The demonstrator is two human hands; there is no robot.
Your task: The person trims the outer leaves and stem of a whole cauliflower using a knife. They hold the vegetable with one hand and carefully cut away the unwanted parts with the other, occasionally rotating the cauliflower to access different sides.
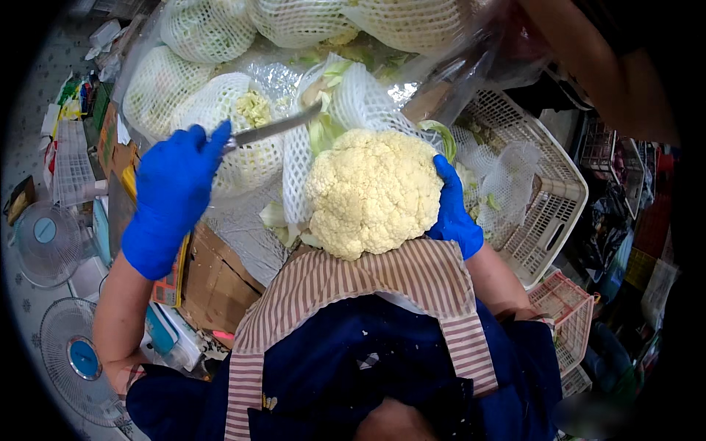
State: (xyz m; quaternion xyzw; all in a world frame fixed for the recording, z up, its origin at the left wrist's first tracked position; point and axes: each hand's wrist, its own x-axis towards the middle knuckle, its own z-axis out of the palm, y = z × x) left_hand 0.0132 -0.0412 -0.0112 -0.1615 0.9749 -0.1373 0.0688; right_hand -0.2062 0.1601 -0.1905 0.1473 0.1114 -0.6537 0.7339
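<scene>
My left hand (175, 190), in a blue glove, is closed around the handle of a knife (278, 124). Its blade slants up to the right, and the tip reaches pale green leaf pieces (326, 132). A large cream cauliflower head (375, 193) is right in front of my striped apron, florets facing up. On its right side my right hand (455, 212), also gloved in blue, grips it; some of those fingers are hidden behind the head. White foam netting (364, 99) lies just beyond the cauliflower, and a curled green leaf (441, 138) shows at its upper right edge.
Several cauliflowers in foam nets (207, 27) rest on clear plastic sheeting (265, 77) ahead. To the right stands a white plastic crate (551, 209) with netting and leaf scraps. Cardboard (220, 275) is at the left, near two fans (47, 242). Another person's arm (590, 60) extends in at upper right.
</scene>
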